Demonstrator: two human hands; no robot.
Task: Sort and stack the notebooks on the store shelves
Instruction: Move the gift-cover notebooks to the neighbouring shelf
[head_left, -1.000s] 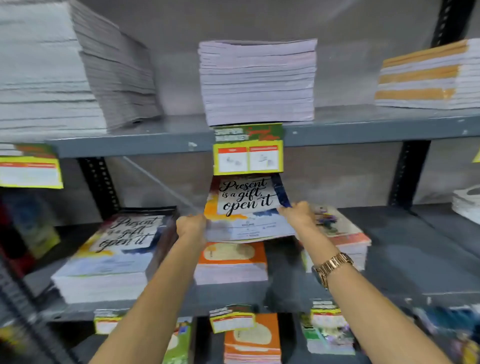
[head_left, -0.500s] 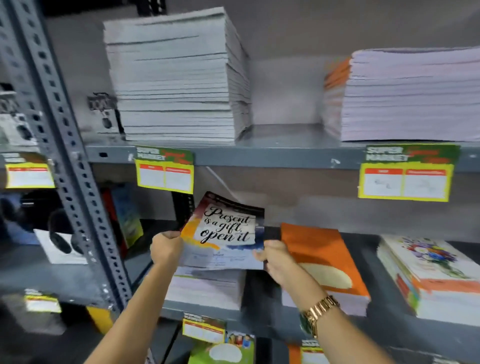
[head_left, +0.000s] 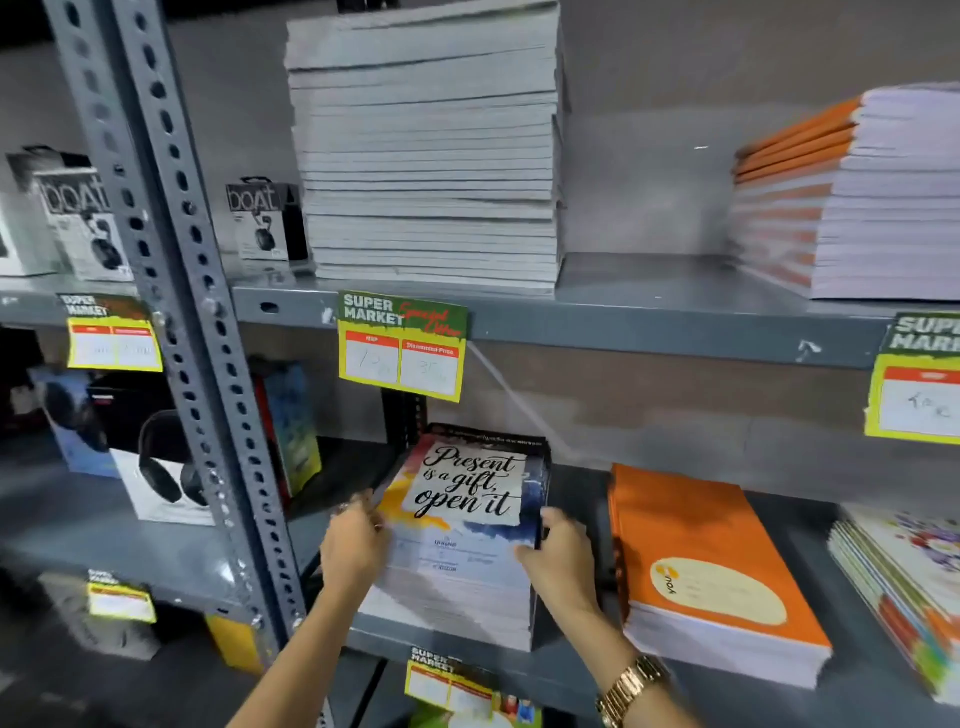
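Observation:
A notebook (head_left: 470, 493) whose cover reads "Present is a gift, open it" lies flat on top of a stack of matching notebooks (head_left: 457, 603) on the middle shelf (head_left: 576, 670). My left hand (head_left: 356, 548) grips its left edge and my right hand (head_left: 558, 558), with a gold watch on the wrist, holds its right front corner. Right of this stack sits a stack of orange notebooks (head_left: 711, 566), then a stack with flowery covers (head_left: 904, 577) at the frame's right edge.
The upper shelf carries a tall grey-white notebook stack (head_left: 431, 145) and an orange-spined stack (head_left: 852, 197). A perforated metal upright (head_left: 171, 291) stands on the left, with boxed headphones (head_left: 150, 452) beyond it. Yellow price tags (head_left: 402, 345) hang from the shelf edges.
Both hands carried the notebook left from above the orange stack and lowered it flat onto the matching stack. The view swung left with it.

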